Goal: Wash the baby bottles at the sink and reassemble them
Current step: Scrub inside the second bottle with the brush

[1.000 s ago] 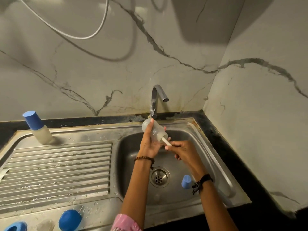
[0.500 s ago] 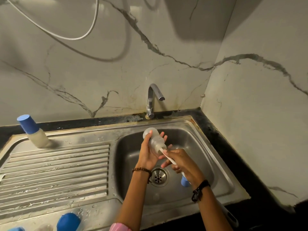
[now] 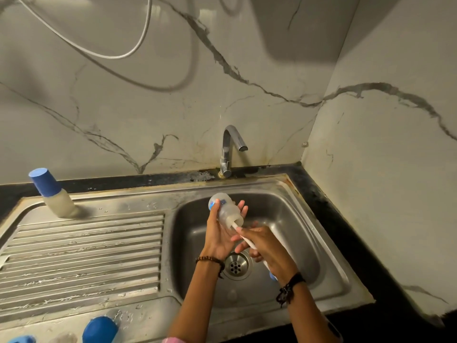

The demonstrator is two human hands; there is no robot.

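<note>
Over the steel sink basin (image 3: 291, 219), the person's left hand (image 3: 220, 233) grips a clear baby bottle (image 3: 226, 210), fingers curled round its body, the bottle tilted with its base up toward the tap (image 3: 230, 147) and its mouth pointing down to the right. A white brush handle (image 3: 243, 235) runs out of that mouth; the brush end is inside the bottle, too cloudy to make out. The right hand (image 3: 267, 248) clasps the handle just below the bottle's opening. No water shows at the spout.

Down in the basin, beside the drain (image 3: 236, 266), a small blue piece (image 3: 272, 276) peeks out from under the right wrist; what it is cannot be told.

On the ribbed draining board (image 3: 81, 256) at the back left stands a second bottle (image 3: 53, 194), assembled, with a blue cap on a pale, milky-looking body; whether it holds anything I can't say. At the near edge sits a blue dome-shaped cap (image 3: 100, 330), and another blue thing (image 3: 21, 339) shows at the bottom left corner, mostly cut off. A white hose (image 3: 118, 55) loops across the marble wall above.
</note>
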